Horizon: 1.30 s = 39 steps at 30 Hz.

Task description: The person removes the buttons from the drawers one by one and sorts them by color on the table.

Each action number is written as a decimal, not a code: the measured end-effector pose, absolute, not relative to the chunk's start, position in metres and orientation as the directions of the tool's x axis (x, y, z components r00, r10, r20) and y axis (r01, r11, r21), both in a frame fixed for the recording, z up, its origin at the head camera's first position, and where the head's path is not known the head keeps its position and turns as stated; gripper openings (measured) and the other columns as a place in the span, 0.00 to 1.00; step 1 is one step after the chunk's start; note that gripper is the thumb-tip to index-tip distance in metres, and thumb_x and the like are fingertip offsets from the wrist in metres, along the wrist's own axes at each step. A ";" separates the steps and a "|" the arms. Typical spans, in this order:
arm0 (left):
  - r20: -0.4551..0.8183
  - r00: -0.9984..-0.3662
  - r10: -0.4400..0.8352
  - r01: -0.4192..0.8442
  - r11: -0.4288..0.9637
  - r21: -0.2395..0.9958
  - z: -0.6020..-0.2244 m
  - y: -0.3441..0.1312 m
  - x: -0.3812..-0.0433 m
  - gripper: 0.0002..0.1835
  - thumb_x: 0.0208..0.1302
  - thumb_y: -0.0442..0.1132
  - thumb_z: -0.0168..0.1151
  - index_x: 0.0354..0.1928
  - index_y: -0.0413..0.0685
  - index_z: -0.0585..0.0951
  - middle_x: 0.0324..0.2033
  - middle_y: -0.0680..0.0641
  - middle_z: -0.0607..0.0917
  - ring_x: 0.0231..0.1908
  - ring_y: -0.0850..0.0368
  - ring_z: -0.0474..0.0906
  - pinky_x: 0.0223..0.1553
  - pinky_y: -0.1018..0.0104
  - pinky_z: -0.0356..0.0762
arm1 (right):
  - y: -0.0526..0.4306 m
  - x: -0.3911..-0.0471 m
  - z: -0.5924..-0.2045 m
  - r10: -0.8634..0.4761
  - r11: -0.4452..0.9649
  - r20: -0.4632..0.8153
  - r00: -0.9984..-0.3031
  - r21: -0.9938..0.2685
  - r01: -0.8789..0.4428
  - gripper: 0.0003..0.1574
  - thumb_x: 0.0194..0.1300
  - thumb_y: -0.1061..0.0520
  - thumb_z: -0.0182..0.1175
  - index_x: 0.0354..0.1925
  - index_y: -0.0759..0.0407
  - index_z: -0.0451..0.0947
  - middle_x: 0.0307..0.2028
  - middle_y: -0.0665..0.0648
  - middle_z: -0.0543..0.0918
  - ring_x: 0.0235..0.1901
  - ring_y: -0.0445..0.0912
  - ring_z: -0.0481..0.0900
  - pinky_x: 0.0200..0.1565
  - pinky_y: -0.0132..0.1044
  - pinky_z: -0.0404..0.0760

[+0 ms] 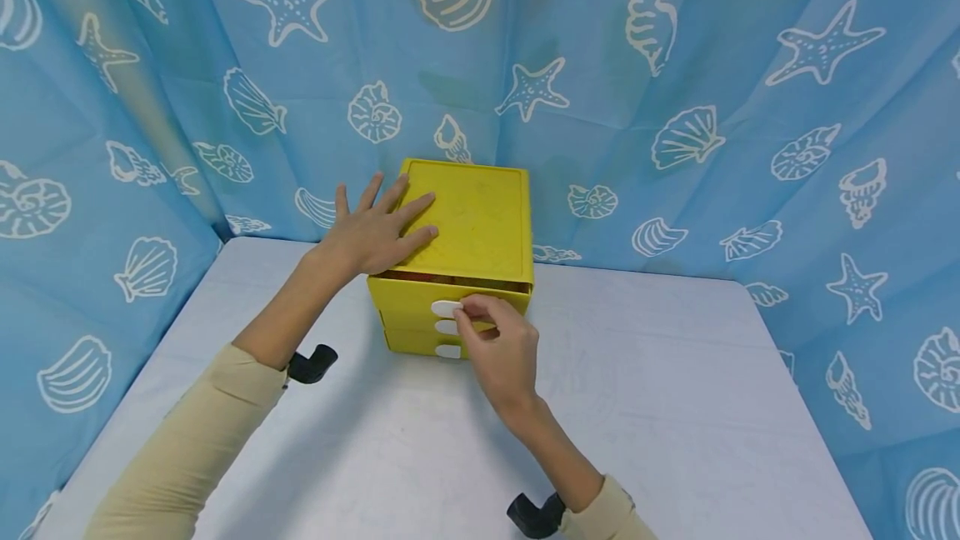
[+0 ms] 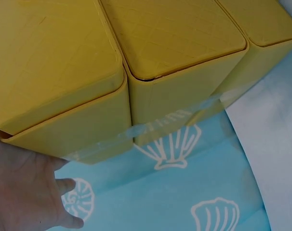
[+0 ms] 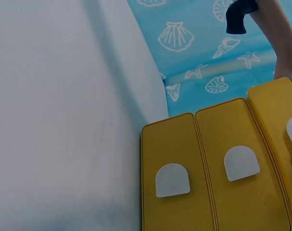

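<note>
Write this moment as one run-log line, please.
left hand: spread on yellow box-shaped drawer unit | right hand: pinches white rounded top handle | yellow top drawer: slightly open | lower two drawers: closed

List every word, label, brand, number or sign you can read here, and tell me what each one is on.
None: no readable text in any view.
Yellow drawer unit and its white tabs: no lettering visible; some pale streaks on one side are too blurred to make out.
Blue curtain: only white outlines of shells and starfish.
White tablecloth: no lettering visible.
</note>
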<state>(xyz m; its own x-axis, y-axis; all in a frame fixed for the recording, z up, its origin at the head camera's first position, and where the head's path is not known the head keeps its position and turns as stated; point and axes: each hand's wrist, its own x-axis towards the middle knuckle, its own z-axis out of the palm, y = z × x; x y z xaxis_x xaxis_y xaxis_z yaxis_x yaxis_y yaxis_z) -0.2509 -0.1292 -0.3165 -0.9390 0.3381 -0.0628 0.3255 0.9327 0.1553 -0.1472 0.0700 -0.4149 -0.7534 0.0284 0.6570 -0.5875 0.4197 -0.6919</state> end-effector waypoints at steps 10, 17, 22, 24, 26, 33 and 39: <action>-0.065 -0.940 0.336 0.323 0.933 0.159 -0.319 -0.129 -0.254 0.38 0.74 0.68 0.35 0.80 0.64 0.51 0.79 0.44 0.41 0.76 0.38 0.28 0.64 0.27 0.22 | 0.070 -0.134 -0.412 0.031 0.419 0.648 -0.761 -0.700 -0.579 0.07 0.61 0.60 0.72 0.39 0.60 0.86 0.34 0.51 0.87 0.33 0.39 0.84 0.32 0.34 0.84; -0.060 -0.943 0.327 0.314 0.935 0.167 -0.319 -0.128 -0.253 0.38 0.74 0.67 0.36 0.80 0.63 0.52 0.79 0.43 0.42 0.76 0.37 0.29 0.64 0.27 0.22 | 0.070 -0.124 -0.413 0.020 0.404 0.655 -0.755 -0.696 -0.594 0.07 0.60 0.61 0.73 0.38 0.60 0.87 0.33 0.51 0.87 0.32 0.40 0.85 0.31 0.33 0.84; -0.067 -0.943 0.327 0.311 0.934 0.176 -0.318 -0.128 -0.253 0.37 0.74 0.67 0.35 0.80 0.63 0.51 0.79 0.43 0.41 0.76 0.37 0.28 0.64 0.28 0.21 | 0.070 -0.115 -0.415 0.010 0.418 0.672 -0.740 -0.675 -0.608 0.05 0.61 0.62 0.72 0.37 0.60 0.87 0.32 0.51 0.87 0.30 0.41 0.83 0.30 0.33 0.83; -0.069 -0.942 0.329 0.312 0.933 0.178 -0.318 -0.128 -0.254 0.37 0.74 0.67 0.35 0.80 0.63 0.51 0.79 0.43 0.41 0.75 0.37 0.28 0.64 0.28 0.20 | 0.070 -0.111 -0.415 0.006 0.414 0.679 -0.734 -0.670 -0.616 0.05 0.60 0.63 0.72 0.37 0.60 0.86 0.32 0.51 0.87 0.30 0.41 0.83 0.29 0.32 0.83; -0.068 -0.941 0.330 0.314 0.933 0.177 -0.319 -0.129 -0.254 0.37 0.74 0.67 0.36 0.80 0.63 0.51 0.79 0.43 0.41 0.76 0.37 0.28 0.64 0.28 0.20 | 0.069 -0.107 -0.415 0.003 0.409 0.680 -0.733 -0.669 -0.620 0.05 0.60 0.63 0.72 0.37 0.60 0.86 0.32 0.51 0.87 0.30 0.40 0.82 0.28 0.31 0.82; -0.070 -0.939 0.338 0.322 0.931 0.174 -0.319 -0.130 -0.254 0.37 0.75 0.67 0.36 0.80 0.63 0.51 0.79 0.42 0.42 0.76 0.37 0.28 0.64 0.28 0.20 | 0.068 -0.093 -0.415 0.002 0.385 0.689 -0.724 -0.669 -0.636 0.06 0.59 0.65 0.72 0.37 0.60 0.86 0.32 0.51 0.86 0.30 0.40 0.83 0.27 0.26 0.80; -0.067 -0.938 0.340 0.324 0.929 0.178 -0.319 -0.130 -0.254 0.37 0.74 0.67 0.36 0.80 0.63 0.51 0.79 0.42 0.41 0.76 0.37 0.28 0.64 0.28 0.20 | 0.068 -0.085 -0.417 0.003 0.394 0.724 -0.690 -0.635 -0.665 0.08 0.57 0.68 0.72 0.36 0.60 0.86 0.31 0.52 0.86 0.28 0.42 0.84 0.26 0.26 0.80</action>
<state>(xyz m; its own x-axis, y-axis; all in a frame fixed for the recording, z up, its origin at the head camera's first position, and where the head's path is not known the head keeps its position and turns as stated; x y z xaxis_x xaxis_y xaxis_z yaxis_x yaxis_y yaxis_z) -0.2544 -0.1295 -0.3193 -0.9382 0.3395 -0.0667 0.3237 0.9293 0.1778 -0.0853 0.0681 -0.4165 -0.6896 0.0029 0.7242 -0.6650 0.3935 -0.6347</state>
